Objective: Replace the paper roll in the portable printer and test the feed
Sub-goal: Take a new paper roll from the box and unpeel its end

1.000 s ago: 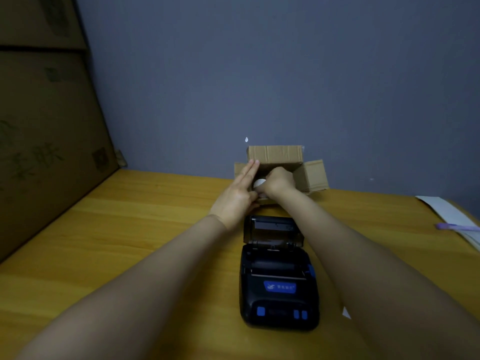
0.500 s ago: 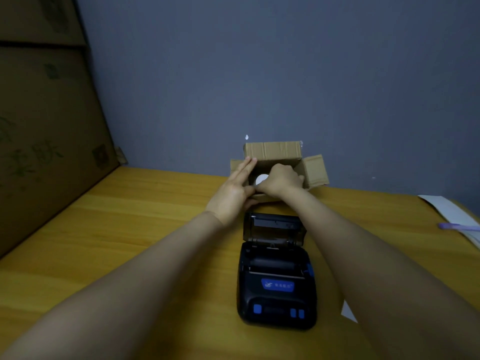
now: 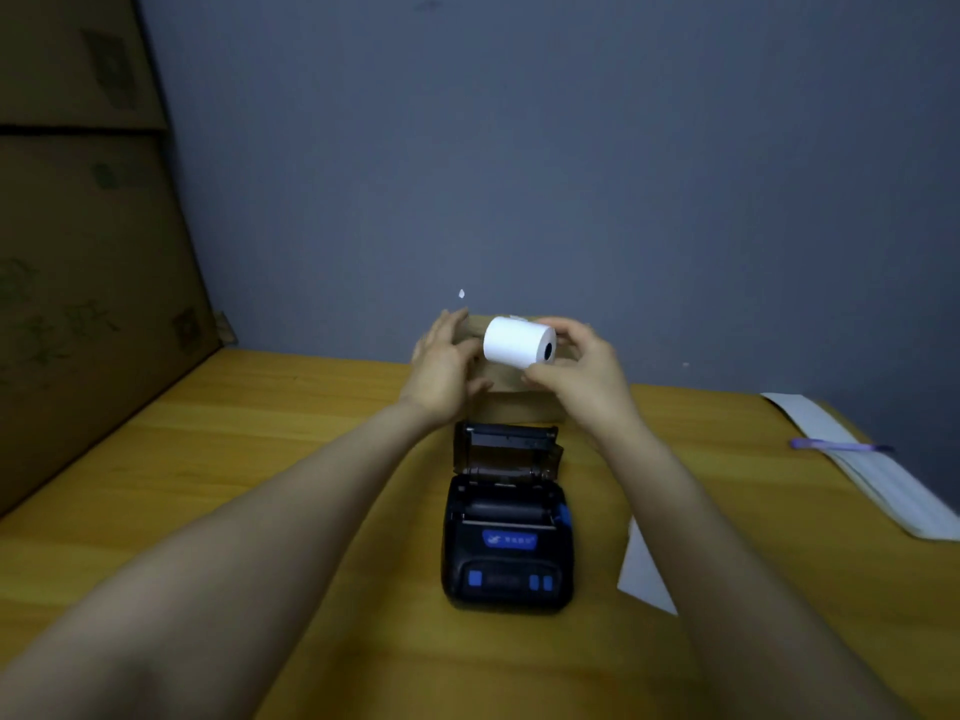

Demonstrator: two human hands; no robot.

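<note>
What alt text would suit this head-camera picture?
A right hand holds a white paper roll above a small cardboard box, the left hand open beside it. Nearer, a black portable printer sits lid-open on a wooden table.

- The white cylindrical paper roll (image 3: 514, 341) looked matt and smooth, with a dark hollow core.
- The black plastic portable printer (image 3: 506, 543) had a faint sheen on its rounded casing, and its blue buttons looked like plastic too.
- The printer's open lid (image 3: 506, 449) looked like dark, partly see-through plastic.
- The yellow-brown wooden table (image 3: 260, 433) showed grain lines and a smooth, lightly glossy finish.
- The small brown cardboard box (image 3: 511, 394) looked dull and matt.
- The large brown cardboard cartons (image 3: 88, 283) looked matt with faded print.
- The white paper sheets (image 3: 883, 475) looked flat and matt.
- The grey-blue wall (image 3: 571, 174) looked matt and even.
</note>
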